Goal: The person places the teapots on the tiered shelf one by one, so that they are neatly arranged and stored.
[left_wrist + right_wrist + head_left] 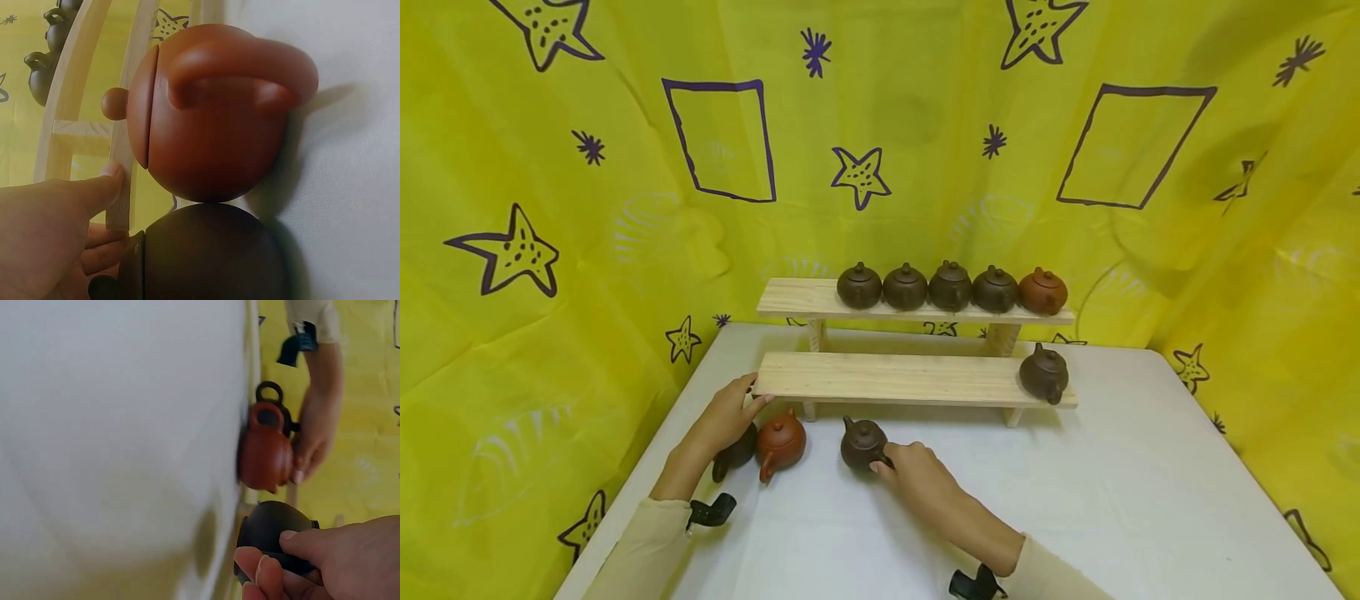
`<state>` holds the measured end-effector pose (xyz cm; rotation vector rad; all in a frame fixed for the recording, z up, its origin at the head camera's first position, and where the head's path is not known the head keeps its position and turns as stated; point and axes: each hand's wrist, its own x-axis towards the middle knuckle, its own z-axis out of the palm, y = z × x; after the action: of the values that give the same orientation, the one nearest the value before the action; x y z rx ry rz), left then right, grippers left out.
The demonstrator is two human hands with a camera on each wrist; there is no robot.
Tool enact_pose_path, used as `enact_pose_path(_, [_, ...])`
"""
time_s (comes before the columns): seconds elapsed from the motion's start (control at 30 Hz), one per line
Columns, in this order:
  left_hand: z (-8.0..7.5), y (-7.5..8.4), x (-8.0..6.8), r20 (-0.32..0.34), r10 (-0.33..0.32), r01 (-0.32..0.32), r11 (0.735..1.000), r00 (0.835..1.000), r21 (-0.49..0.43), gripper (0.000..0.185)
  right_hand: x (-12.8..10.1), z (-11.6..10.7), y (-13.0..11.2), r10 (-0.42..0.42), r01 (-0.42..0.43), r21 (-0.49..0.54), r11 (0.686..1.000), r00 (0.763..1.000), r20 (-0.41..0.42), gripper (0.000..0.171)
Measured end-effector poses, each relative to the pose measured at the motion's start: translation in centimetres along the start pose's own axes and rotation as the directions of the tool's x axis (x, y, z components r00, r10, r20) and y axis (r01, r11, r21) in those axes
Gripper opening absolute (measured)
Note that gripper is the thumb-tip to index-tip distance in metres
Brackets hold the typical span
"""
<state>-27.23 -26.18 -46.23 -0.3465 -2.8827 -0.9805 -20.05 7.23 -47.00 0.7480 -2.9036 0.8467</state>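
My left hand (730,412) lies at the left end of the lower wooden shelf (910,377), thumb tip against the shelf edge (122,156). Its fingers lie by the lid of a dark teapot (212,256) that stands under the hand (737,452) on the table. A red-brown teapot (781,442) touches that dark one, handle toward me (212,125). Further right, my right hand (891,467) grips another dark teapot (861,443) standing on the table; thumb and fingers curl round its body (272,531).
The upper shelf (797,298) carries several teapots (951,286), the rightmost red-brown. One dark teapot (1043,373) stands at the right end of the lower shelf. The white table (1112,500) is ringed by a yellow patterned cloth.
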Motion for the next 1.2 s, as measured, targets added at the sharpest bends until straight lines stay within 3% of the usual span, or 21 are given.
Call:
enact_pose_path(0.27, [0.1,0.0,0.1,0.011,-0.012,0.012,1.0,1.0,0.005,0.056,-0.9,-5.9,1.3,0.046,-0.041,0.083,0.996,0.997,-0.065,0.026])
enact_pose_path(0.53, [0.2,0.0,0.0,0.015,-0.023,0.023,1.0,1.0,0.015,0.058,-0.4,-10.3,4.6,0.139,-0.142,-0.005,0.99,0.976,-0.168,0.027])
enact_pose_path(0.8, [0.2,-0.2,0.2,0.02,-0.024,0.023,0.999,1.0,0.026,0.059,-0.2,-12.1,8.7,0.219,-0.245,-0.069,0.967,0.94,-0.261,0.033])
enact_pose_path(1.2, [0.4,-0.1,0.1,0.031,-0.04,0.04,0.999,0.999,-0.016,0.058,-0.1,-12.3,11.0,0.278,-0.313,-0.091,0.946,0.921,-0.275,0.039])
